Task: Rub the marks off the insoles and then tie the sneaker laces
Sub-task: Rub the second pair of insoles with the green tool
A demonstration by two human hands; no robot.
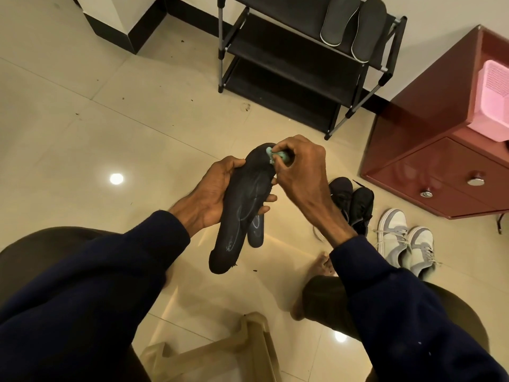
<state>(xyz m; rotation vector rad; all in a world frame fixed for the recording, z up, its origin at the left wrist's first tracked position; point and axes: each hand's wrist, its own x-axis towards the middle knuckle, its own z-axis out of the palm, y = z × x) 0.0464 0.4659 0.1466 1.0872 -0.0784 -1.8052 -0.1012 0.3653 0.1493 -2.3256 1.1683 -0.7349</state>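
Pinching a small teal eraser [278, 155], right hand [298, 172] presses it to the rounded toe of a matte black insole [242, 208], dead centre. Left hand [212, 188] wraps its middle. Grey-white sneakers [405, 241] at 4 o'clock.

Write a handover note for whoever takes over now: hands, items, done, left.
Left hand grips the black insole at mid-length. Right hand pinches a green eraser against its far end. Pale marks remain lower down; a second dark insole behind shows a ring mark. Two grey insoles lean on the shoe rack. Black sneakers and white-grey sneakers stand on the floor, laces loose. Nothing finished yet. Left: finish rubbing, tie laces.
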